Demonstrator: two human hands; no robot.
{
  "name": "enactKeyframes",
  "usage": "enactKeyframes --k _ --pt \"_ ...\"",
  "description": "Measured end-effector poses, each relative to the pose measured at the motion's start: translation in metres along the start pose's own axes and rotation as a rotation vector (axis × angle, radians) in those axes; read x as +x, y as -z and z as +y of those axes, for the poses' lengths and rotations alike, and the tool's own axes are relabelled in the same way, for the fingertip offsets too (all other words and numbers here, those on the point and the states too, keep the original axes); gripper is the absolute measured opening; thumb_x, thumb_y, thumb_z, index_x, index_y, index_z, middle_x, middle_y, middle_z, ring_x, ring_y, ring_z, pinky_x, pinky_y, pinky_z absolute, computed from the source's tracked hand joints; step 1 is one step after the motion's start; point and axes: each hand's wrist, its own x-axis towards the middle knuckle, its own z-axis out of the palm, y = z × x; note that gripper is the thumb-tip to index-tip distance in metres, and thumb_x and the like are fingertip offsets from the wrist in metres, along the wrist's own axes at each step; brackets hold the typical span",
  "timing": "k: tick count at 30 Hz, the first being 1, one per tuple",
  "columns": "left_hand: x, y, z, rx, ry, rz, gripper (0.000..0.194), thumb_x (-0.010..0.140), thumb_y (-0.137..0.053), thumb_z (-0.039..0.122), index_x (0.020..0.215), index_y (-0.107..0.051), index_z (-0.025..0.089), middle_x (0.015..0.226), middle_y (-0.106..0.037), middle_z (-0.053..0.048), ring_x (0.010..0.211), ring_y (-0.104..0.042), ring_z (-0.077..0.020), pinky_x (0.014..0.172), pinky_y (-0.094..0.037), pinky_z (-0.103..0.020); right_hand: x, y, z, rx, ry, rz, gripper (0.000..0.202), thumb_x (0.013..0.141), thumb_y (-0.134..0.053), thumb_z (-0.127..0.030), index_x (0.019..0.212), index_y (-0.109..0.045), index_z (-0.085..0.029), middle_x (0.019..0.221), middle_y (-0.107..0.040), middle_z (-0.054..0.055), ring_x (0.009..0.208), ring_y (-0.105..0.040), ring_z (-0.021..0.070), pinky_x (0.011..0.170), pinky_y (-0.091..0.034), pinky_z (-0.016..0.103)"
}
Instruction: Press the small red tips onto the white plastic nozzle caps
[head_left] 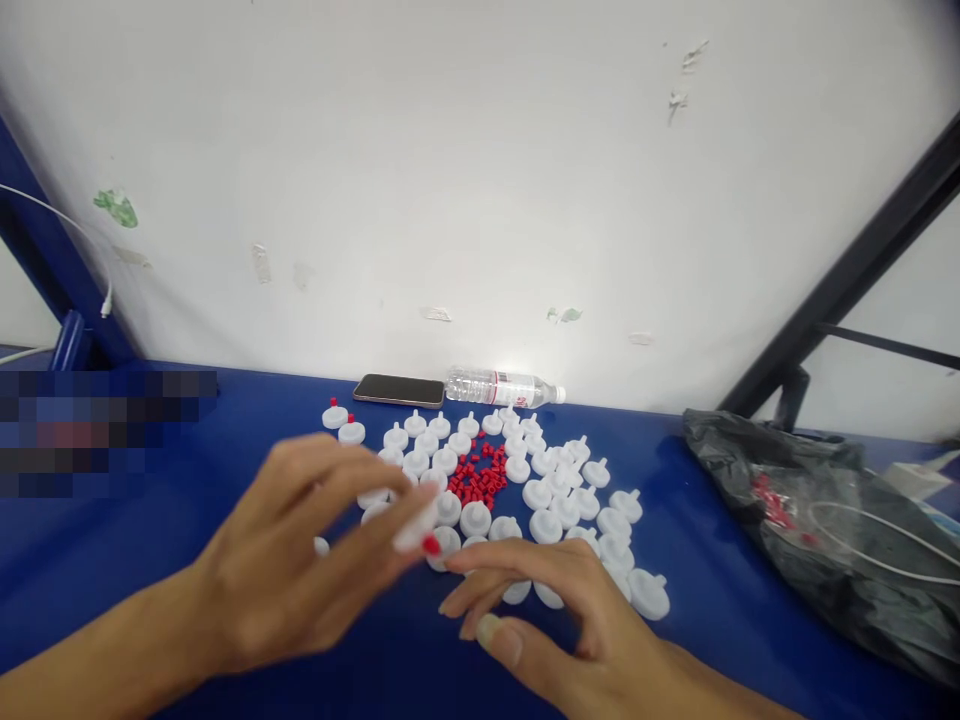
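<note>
My left hand [300,560] pinches a white nozzle cap [415,522] between its fingers, tilted so that the small red tip cover [431,545] on its spout points right. Close beside that red tip is my right hand [547,620], fingers bent and apart, with nothing seen in it. Beyond both hands lie many white nozzle caps [545,525], round with a short spout, spread over the blue table. Among them sits a heap of small red tip covers [480,480]. At the back left stand two white caps [351,432] with red covers on their spouts.
Along the wall lie a dark phone [399,390] and a clear plastic bottle [502,387] on its side. A black plastic bag [810,560] with red pieces and a white cable is on the right. Metal frame posts [847,260] rise at both sides.
</note>
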Motion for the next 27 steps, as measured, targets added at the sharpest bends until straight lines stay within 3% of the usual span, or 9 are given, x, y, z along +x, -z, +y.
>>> enactKeyframes --k 3,7,10,15,19,27 --pt "0.007 -0.002 -0.039 0.094 0.184 -0.011 0.032 0.098 -0.065 0.021 0.13 -0.063 0.02 0.115 -0.067 -0.01 0.104 -0.061 -0.0274 0.094 -0.049 -0.046 -0.003 -0.003 0.004 -0.088 0.062 0.044 0.017 0.098 -0.067 -0.023 0.109 -0.079 -0.019 0.088 -0.083 0.004 0.077 -0.077 0.0139 0.078 -0.061 0.023" --pt "-0.001 -0.01 -0.07 -0.004 0.546 -0.276 0.038 0.106 -0.046 0.042 0.138 -0.059 0.025 0.122 -0.066 -0.004 0.114 -0.057 -0.0298 0.103 -0.046 -0.049 -0.005 -0.003 0.007 -0.168 0.166 0.021 0.025 0.101 -0.058 -0.019 0.088 -0.079 -0.016 0.067 -0.078 0.002 0.062 -0.074 0.0115 0.069 -0.059 0.019" --pt "-0.012 -0.019 -0.081 -0.09 0.669 -0.411 0.042 0.101 -0.05 0.057 0.124 -0.066 0.026 0.122 -0.071 -0.004 0.117 -0.061 -0.0333 0.101 -0.048 -0.05 -0.005 0.0 0.006 -0.204 0.19 0.038 0.028 0.104 -0.056 -0.023 0.088 -0.078 -0.015 0.058 -0.075 0.0 0.052 -0.071 0.0108 0.066 -0.059 0.019" --pt "-0.021 -0.027 -0.086 -0.107 0.746 -0.554 0.043 0.097 -0.054 0.062 0.118 -0.071 0.029 0.109 -0.073 -0.008 0.099 -0.068 -0.0325 0.088 -0.053 -0.046 -0.006 -0.002 0.007 -0.209 0.241 0.081 0.032 0.105 -0.055 -0.025 0.086 -0.077 -0.015 0.048 -0.069 -0.002 0.043 -0.066 0.0091 0.057 -0.055 0.018" --pt "-0.022 -0.025 -0.086 -0.111 0.74 -0.624 0.044 0.096 -0.053 0.063 0.115 -0.072 0.029 0.104 -0.073 -0.008 0.097 -0.068 -0.031 0.087 -0.052 -0.042 -0.008 -0.006 0.012 -0.242 0.275 0.114 0.033 0.105 -0.055 -0.029 0.084 -0.078 -0.017 0.043 -0.062 -0.005 0.039 -0.061 0.0083 0.053 -0.052 0.019" --pt "-0.022 -0.025 -0.092 -0.059 0.661 -0.714 0.037 0.094 -0.051 0.055 0.106 -0.071 0.025 0.086 -0.075 -0.006 0.077 -0.068 -0.0305 0.073 -0.047 -0.039 -0.01 -0.006 0.012 -0.313 0.277 0.105 0.035 0.106 -0.057 -0.034 0.083 -0.08 -0.02 0.058 -0.074 -0.001 0.045 -0.063 0.0088 0.052 -0.052 0.018"
